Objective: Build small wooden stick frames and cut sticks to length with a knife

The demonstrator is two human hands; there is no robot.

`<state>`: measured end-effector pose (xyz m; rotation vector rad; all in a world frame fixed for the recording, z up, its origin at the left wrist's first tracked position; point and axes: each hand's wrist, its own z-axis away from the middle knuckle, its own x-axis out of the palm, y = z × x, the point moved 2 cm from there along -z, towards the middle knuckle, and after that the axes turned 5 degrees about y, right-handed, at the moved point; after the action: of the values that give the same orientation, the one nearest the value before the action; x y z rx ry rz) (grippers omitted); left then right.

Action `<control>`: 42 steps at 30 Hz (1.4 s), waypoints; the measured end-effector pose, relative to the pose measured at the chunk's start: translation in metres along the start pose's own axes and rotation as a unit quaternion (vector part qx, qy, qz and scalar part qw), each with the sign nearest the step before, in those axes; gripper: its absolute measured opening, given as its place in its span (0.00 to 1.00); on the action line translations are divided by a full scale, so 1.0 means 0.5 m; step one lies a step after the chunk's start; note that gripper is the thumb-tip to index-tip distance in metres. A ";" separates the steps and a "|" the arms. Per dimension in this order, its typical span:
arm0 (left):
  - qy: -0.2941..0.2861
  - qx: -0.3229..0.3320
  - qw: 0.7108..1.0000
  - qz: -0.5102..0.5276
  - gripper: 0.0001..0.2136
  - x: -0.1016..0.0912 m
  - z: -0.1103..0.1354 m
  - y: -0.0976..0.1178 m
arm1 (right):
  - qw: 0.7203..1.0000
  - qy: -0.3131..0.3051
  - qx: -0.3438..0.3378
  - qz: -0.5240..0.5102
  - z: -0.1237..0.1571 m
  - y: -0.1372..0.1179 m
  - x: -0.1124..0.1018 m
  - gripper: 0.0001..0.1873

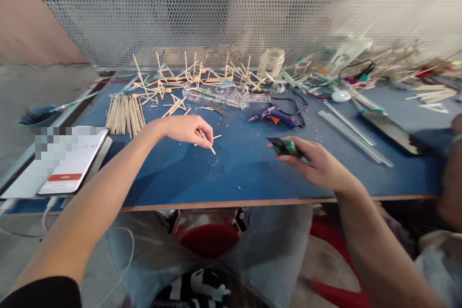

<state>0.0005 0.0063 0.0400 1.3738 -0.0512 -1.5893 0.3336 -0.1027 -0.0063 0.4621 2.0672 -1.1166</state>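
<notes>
My left hand (187, 130) is closed on a short thin wooden stick (212, 149), whose end pokes out below the fingertips. Just behind those fingers, another small stick (217, 136) shows, partly hidden by the hand. To the right, my right hand (319, 161) grips a utility knife (288, 147) with a green and black body, its dark blade pointing left. A gap of blue tabletop (231, 173) separates the two hands. Beyond them lies a blue glue gun (277, 117) with an orange trigger, touched by neither hand.
A row of sticks (124, 115) lies left, near a phone (74, 163) with cables. Joined stick frames (195, 74) and clear plastic wrapping (220, 94) line the back before a perforated metal screen (231, 14). Glue rods (355, 139) and a dark phone (395, 132) lie right, beside another person's arm (451, 178).
</notes>
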 end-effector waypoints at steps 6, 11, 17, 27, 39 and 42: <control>-0.015 -0.032 0.999 -0.023 0.19 0.020 0.000 0.000 | 0.992 0.088 0.085 0.028 0.128 -0.031 0.000 0.21; -0.021 -0.059 0.997 -0.047 0.20 0.029 0.008 0.002 | 0.996 0.002 -0.002 0.086 0.077 -0.064 0.004 0.16; -0.039 -0.038 0.998 -0.035 0.19 0.020 0.014 -0.017 | 0.992 -0.068 -0.082 0.074 -0.056 -0.060 -0.007 0.15; -0.073 -0.069 0.994 -0.033 0.17 0.011 0.019 -0.029 | 0.944 -0.318 0.055 0.066 -0.244 -0.025 0.015 0.22; -0.064 -0.034 0.997 -0.022 0.16 0.018 0.005 -0.034 | 0.910 -0.391 0.139 0.015 -0.225 0.044 0.030 0.22; -0.062 -0.040 0.997 -0.011 0.15 0.021 0.004 -0.039 | 0.908 -0.391 0.146 0.024 -0.221 0.050 0.030 0.23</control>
<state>-0.0118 0.0080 0.0216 1.2186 -0.0467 -1.6760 0.2913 0.0026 0.0079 0.1514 1.1901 -1.3127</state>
